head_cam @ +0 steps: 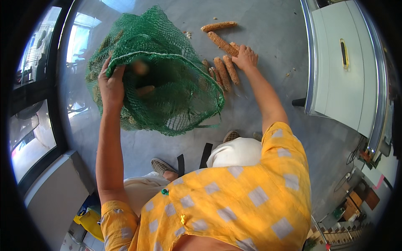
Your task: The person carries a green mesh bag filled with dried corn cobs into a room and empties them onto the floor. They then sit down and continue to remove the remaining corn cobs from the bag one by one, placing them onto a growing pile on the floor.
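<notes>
A green mesh bag lies on the floor in front of me, its white-corded mouth facing my side. My left hand grips the left side of the rim and holds it up. Through the netting, several corncobs show inside; one cob is visible within the opening. Right of the bag, my right hand is down at the floor with its fingers curled over the end of a bare corncob. Its palm side is hidden. Another cob touches that spot, and a further cob lies beyond.
Several cobs lie side by side by the bag's right rim. Loose kernels dot the grey floor. A white cabinet stands at right, a dark-framed glass door at left. My shoes are close below the bag.
</notes>
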Demonstrator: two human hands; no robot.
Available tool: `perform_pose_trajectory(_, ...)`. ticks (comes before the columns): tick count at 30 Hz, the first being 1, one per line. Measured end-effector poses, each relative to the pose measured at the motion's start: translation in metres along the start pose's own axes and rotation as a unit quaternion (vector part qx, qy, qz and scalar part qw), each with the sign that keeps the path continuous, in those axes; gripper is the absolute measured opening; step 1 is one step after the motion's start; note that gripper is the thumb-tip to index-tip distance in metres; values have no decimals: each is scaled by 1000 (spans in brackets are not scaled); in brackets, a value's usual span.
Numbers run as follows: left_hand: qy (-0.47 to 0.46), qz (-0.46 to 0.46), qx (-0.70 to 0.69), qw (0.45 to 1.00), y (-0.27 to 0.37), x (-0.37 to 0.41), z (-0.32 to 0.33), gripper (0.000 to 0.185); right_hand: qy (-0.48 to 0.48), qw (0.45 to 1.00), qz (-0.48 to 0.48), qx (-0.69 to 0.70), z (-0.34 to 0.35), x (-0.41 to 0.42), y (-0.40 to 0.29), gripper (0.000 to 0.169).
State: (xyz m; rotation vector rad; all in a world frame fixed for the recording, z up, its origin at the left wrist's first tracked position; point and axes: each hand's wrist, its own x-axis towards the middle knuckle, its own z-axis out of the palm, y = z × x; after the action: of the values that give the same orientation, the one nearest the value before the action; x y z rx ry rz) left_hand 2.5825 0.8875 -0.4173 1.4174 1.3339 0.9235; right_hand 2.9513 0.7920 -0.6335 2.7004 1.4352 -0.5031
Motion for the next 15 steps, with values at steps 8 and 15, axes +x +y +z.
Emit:
perform_pose_trajectory(8, -81, -70, -97, 990, 17, 2, -10, 38, -94, 869, 94, 477, -4, -40, 40, 33)
perform_pose_trajectory(15, -113, -26, -103, 988, 40, -4, -24, 45, -203, 755, -70, 619, -212, -156, -35, 36)
